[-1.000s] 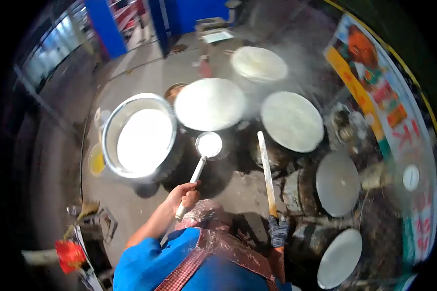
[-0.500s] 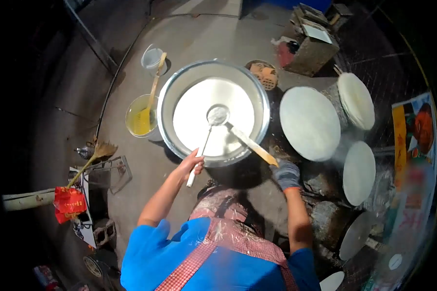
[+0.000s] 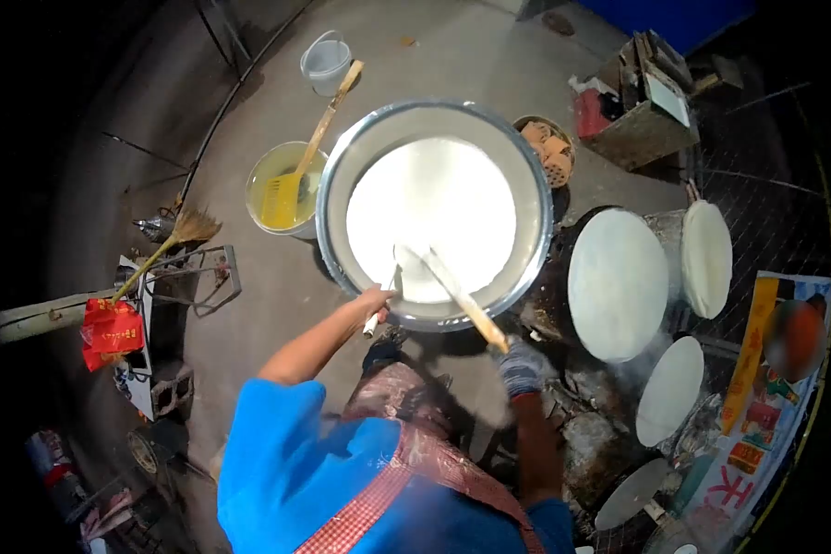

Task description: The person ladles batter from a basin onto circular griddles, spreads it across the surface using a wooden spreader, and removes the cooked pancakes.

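A wide metal pot (image 3: pixel 530 212) in front of me holds smooth white liquid (image 3: pixel 434 194). My left hand (image 3: pixel 376 300), bare, is closed around the white handle of a thin-shafted utensil (image 3: pixel 371 324) at the pot's near rim. My right hand (image 3: pixel 523 367), in a grey glove, grips the wooden handle of a ladle (image 3: pixel 483 321) slanting over the near right rim. The far ends of both tools meet or nearly meet at the liquid's near side; their heads are hidden there.
To the left stand a bucket (image 3: pixel 257 175) with a yellow slotted scoop (image 3: pixel 280 200) and a small pail (image 3: pixel 327 61). Several round pale plates (image 3: pixel 617 284) stand at right, with steam nearby. Behind them are a basket of perforated blocks (image 3: pixel 556 168) and a box (image 3: pixel 646 134).
The round ladle head, earlier visible above the liquid with pale contents, is now out of sight. Both tools have moved towards the pot's near side. The camera view has shifted.
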`<state>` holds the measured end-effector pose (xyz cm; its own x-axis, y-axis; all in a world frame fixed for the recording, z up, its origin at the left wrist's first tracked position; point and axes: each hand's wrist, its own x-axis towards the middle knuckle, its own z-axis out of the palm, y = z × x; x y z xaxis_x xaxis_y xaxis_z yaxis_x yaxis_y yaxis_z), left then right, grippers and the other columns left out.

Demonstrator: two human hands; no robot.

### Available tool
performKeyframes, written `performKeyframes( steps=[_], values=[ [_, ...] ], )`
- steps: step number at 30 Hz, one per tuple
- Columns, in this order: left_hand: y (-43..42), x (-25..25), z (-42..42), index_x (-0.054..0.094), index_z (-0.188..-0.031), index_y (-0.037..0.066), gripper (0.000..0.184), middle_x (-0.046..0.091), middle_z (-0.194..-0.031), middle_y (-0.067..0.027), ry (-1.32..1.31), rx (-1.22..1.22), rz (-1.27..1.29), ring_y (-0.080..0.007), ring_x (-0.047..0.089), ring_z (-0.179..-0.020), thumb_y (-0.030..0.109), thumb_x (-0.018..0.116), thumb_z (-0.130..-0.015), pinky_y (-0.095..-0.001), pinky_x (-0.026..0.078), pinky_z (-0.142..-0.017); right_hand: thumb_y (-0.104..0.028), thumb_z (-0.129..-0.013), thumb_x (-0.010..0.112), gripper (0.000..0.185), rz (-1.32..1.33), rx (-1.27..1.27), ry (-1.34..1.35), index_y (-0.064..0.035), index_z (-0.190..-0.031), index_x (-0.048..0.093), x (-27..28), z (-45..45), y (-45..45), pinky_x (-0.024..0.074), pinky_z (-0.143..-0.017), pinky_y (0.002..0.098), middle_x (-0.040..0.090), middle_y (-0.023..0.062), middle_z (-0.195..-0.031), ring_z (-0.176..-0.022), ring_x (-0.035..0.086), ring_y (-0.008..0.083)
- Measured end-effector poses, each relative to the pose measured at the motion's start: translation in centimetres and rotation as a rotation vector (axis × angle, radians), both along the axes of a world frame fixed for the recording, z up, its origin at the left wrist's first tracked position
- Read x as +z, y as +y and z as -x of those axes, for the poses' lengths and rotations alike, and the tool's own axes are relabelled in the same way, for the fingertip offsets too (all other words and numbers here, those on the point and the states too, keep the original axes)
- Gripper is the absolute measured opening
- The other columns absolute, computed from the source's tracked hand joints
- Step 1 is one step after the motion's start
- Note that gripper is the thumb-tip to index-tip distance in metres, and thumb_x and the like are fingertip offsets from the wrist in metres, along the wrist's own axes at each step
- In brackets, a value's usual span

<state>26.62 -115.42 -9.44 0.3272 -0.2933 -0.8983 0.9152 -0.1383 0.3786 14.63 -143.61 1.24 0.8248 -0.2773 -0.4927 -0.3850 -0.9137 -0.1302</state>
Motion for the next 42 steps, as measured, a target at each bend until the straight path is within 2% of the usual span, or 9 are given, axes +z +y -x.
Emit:
performKeyframes(
  steps=[4, 8, 23, 27, 30, 33, 37, 41, 42],
  values=[
    [-2.0, 1.1, -0.1, 0.037, -0.086, 0.009, 0.017, 0.029, -0.047, 0.0029, 0.532, 0.386, 0.278, -0.0061, 0.027, -0.031, 0.026, 0.040, -0.088, -0.0195, 0.024, -0.024, -0.043, -0.074, 0.057, 0.036, -0.079, 0.051, -0.196, -0.0080, -0.082, 0.058, -2.5, 5.0, -0.2, 0.0435, -0.058, 0.0413, 0.058, 0.0162, -0.068, -0.064, 0.055, 0.0343],
    [-2.9, 14.5, 1.1, 0.042, -0.085, 0.013, 0.016, 0.027, -0.048, 0.0055, 0.569, 0.542, 0.563, -0.0017, 0.024, -0.034, 0.028, 0.040, -0.089, -0.0149, 0.019, -0.024, -0.041, -0.075, 0.054, 0.037, -0.093, -0.010, -0.343, -0.0060, -0.085, 0.057, 4.2, 7.2, -0.4, 0.0441, -0.058, 0.0422, 0.058, 0.0169, -0.068, -0.064, 0.056, 0.0339],
    [2.2, 46.5, 0.2, 0.024, -0.129, 0.025, 0.045, 0.026, -0.053, 0.0065, -1.018, -0.012, 0.296, -0.0018, 0.024, -0.036, 0.026, 0.043, -0.088, -0.0155, 0.019, -0.031, -0.012, -0.067, 0.070, 0.030, -0.260, -0.066, -1.387, 0.0009, -0.092, 0.059, 22.3, -0.8, -1.8, 0.0462, -0.065, 0.0283, 0.062, 0.0125, -0.081, -0.069, 0.059, 0.0190],
    [3.0, 40.7, -3.7, 0.017, -0.130, 0.028, 0.057, 0.028, -0.051, 0.0057, -1.001, 0.014, 0.383, -0.0035, 0.026, -0.035, 0.025, 0.050, -0.084, -0.0183, 0.023, -0.029, -0.018, -0.071, 0.066, 0.034, -0.618, -0.135, -1.188, 0.0020, -0.098, 0.057, 19.0, -1.2, 0.5, 0.0449, -0.069, 0.0296, 0.061, 0.0123, -0.085, -0.075, 0.057, 0.0172],
    [3.0, 34.2, -2.8, 0.035, -0.113, 0.029, 0.030, 0.024, -0.048, 0.0060, -0.427, 0.031, 0.431, -0.0032, 0.021, -0.034, 0.020, 0.046, -0.087, -0.0148, 0.018, -0.027, -0.023, -0.072, 0.066, 0.039, -0.752, -0.333, -0.673, 0.0041, -0.097, 0.056, 5.1, -1.4, 0.1, 0.0439, -0.067, 0.0296, 0.061, 0.0128, -0.082, -0.074, 0.056, 0.0167],
    [3.4, 26.7, -5.3, 0.043, -0.091, 0.015, 0.006, 0.025, -0.049, 0.0058, 0.397, 0.362, 0.613, -0.0021, 0.024, -0.036, 0.021, 0.043, -0.089, -0.0146, 0.021, -0.026, -0.036, -0.071, 0.064, 0.038, -0.488, -0.295, -0.599, -0.0014, -0.085, 0.060, 4.2, 3.4, 1.8, 0.0441, -0.060, 0.0349, 0.060, 0.0171, -0.072, -0.064, 0.057, 0.0282],
    [4.7, 28.2, -3.8, 0.043, -0.107, 0.021, 0.019, 0.025, -0.052, 0.0048, 0.108, 0.153, 0.678, -0.0026, 0.022, -0.037, 0.022, 0.043, -0.088, -0.0145, 0.020, -0.026, -0.028, -0.071, 0.066, 0.030, -0.389, -0.297, -0.652, -0.0020, -0.085, 0.061, 9.8, 7.7, 2.2, 0.0448, -0.060, 0.0338, 0.060, 0.0149, -0.072, -0.065, 0.058, 0.0259],
    [2.7, 26.7, -1.9, 0.019, -0.127, 0.035, 0.046, 0.022, -0.051, 0.0045, -0.258, -0.061, 0.692, -0.0044, 0.019, -0.035, 0.021, 0.041, -0.089, -0.0173, 0.016, -0.027, -0.025, -0.073, 0.066, 0.030, -0.983, -0.504, -0.874, -0.0028, -0.090, 0.057, 6.6, 7.9, 3.6, 0.0440, -0.065, 0.0288, 0.060, 0.0096, -0.078, -0.072, 0.055, 0.0152],
    [2.3, 24.9, -1.9, 0.028, -0.122, 0.032, 0.037, 0.023, -0.050, 0.0045, -0.079, 0.022, 0.688, -0.0045, 0.019, -0.035, 0.021, 0.041, -0.089, -0.0173, 0.017, -0.027, -0.026, -0.074, 0.065, 0.031, -0.589, -0.376, -0.744, -0.0024, -0.091, 0.056, 8.0, 8.1, 4.0, 0.0437, -0.066, 0.0292, 0.059, 0.0107, -0.081, -0.075, 0.055, 0.0168]
  ],
)
